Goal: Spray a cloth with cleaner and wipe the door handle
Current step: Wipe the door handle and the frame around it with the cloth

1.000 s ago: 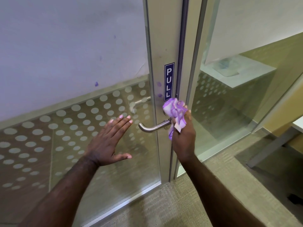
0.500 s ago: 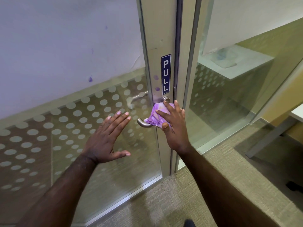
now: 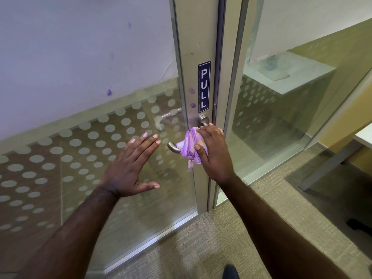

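door handle level, tip pointing left

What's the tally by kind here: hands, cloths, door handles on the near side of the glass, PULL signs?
Hands: 2, left hand, right hand
Cloths: 1, purple cloth
Door handles: 1, door handle
PULL signs: 1, PULL sign
Total: 5

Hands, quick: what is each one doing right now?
Left hand: open, fingers spread, flat toward the glass door, holding nothing.
Right hand: closed on the purple cloth, wrapped over the door handle.
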### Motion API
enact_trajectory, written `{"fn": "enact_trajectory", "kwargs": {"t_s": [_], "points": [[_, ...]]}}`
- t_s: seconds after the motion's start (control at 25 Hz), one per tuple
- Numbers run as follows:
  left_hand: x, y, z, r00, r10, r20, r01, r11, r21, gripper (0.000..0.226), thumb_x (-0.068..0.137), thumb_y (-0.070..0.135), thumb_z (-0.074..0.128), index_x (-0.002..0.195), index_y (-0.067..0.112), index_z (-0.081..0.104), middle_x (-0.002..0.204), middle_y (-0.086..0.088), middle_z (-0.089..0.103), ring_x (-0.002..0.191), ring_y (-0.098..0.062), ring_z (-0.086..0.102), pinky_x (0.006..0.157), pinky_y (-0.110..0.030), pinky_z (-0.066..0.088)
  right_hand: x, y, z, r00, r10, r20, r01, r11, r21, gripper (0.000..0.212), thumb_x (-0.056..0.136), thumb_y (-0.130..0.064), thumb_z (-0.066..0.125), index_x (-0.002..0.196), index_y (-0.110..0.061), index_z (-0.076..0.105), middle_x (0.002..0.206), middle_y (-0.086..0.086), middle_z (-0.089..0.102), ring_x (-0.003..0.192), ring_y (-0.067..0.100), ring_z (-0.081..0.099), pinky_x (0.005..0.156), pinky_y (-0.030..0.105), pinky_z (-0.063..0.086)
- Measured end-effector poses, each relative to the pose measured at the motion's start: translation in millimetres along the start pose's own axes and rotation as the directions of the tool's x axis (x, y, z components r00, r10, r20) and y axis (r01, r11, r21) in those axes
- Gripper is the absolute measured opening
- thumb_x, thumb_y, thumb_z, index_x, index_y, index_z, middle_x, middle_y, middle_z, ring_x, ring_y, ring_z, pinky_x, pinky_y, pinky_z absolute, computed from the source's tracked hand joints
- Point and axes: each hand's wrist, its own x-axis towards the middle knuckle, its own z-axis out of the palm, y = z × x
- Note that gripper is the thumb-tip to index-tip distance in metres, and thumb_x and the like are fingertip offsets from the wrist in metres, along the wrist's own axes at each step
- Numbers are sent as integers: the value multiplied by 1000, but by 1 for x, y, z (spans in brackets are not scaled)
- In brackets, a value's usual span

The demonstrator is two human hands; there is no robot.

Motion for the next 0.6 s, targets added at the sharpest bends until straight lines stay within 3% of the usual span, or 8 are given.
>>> {"fn": "enact_trajectory", "kwargs": {"t_s": [0.2, 0.36, 0.52, 0.6], "points": [[0, 0, -1, 1000, 3, 3, -3, 1000, -2, 105, 81, 87, 31, 159, 18, 13, 165, 1, 11, 154, -19, 5, 124, -34, -3, -8, -7, 9, 999, -8, 39, 13, 992, -127, 68, 87, -57, 54, 138, -11, 49, 140, 10, 50, 141, 30, 32, 120, 49, 16], [1, 1, -1, 1000, 2, -1, -2, 1000, 3, 105, 81, 86, 30, 158, 15, 16, 164, -2, 16, 154, -19, 5, 124, -34, -2, -15, -32, 29, 996, -79, 32, 85, 952, -293, 68, 85, -56, 61, 137, -15, 46, 138, 7, 54, 139, 26, 32, 120, 46, 3], [0, 1, -1, 1000, 10, 3, -10, 1000, -3, 106, 81, 86, 32, 158, 15, 17, 165, -3, 16, 154, -20, 7, 124, -35, -1, -20, -56, 46, 981, -196, 12, 183, 889, -420, 58, 90, -30, 65, 142, -13, 45, 142, 7, 54, 138, 27, 40, 120, 45, 9], [0, 0, -2, 1000, 14, -1, -14, 1000, -9, 106, 81, 86, 33, 158, 16, 16, 165, -2, 16, 154, -20, 7, 124, -34, -1, -23, -55, 42, 953, -301, 34, 289, 871, -398, 47, 95, -9, 50, 142, -10, 47, 147, 9, 51, 139, 28, 42, 120, 46, 17]]}}
